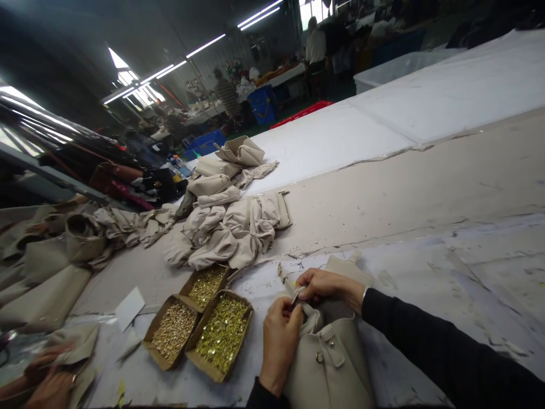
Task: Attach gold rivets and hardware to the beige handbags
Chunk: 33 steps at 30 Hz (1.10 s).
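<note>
This place seems to be a workshop for making bags. On a long work table a beige bag is being worked on, similar pieces lie in heaps, and 3 cardboard boxes are full of small golden metal parts. Further back, there are tube lamps under the dark roof, blue bins on the floor, and at least 2 other people near another table.

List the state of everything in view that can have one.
Left hand: fingers closed, pinching
Right hand: fingers closed, pinching
Narrow beige strap: gripped between the hands
Beige smooth-sided bag: partly covered by the hands
Brown cardboard trays: open-topped, holding small gold-coloured pieces
Heaped beige soft bags: crumpled
Long white ceiling tube lights: lit
</note>
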### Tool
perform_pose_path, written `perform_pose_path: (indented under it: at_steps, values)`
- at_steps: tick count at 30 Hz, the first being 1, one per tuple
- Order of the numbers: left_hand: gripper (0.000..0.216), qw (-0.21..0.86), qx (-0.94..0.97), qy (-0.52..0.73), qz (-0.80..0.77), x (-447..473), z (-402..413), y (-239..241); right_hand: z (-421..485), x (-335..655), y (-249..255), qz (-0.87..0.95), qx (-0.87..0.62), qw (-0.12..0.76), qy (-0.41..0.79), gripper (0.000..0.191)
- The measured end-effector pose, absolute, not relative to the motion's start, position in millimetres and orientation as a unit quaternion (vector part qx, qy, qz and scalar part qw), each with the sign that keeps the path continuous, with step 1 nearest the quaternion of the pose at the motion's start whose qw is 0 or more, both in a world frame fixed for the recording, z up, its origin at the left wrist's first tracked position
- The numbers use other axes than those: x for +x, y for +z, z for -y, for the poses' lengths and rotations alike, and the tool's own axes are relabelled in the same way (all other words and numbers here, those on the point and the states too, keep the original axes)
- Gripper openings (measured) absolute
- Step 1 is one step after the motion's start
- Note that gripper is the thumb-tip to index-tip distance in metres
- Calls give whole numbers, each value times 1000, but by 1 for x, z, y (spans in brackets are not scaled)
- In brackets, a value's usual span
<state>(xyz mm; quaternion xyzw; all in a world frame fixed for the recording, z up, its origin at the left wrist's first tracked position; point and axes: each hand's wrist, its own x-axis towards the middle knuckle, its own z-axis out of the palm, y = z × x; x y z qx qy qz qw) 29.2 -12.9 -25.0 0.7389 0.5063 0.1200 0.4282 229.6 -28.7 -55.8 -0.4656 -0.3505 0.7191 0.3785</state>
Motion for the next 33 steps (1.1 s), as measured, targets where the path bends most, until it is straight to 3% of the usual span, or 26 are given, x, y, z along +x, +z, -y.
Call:
perform_pose_path:
  at_steps: [4,8,12,22,33]
  values:
    - [20,524,685,147,-484,27,3,-34,25,231,-61,339,-454,360,741,15]
    - [15,538,683,129,-478,30,2,-29,24,232,-65,333,-453,348,750,17]
    - [5,427,742,77,-511,38,4,-13,24,232,-63,339,-456,344,747,18]
    - [12,185,845,2,-502,50,15,-3,27,231,-56,358,-469,350,727,21]
    - [14,187,833,-15,-521,51,13,-6,31,233,-43,421,-524,306,674,7]
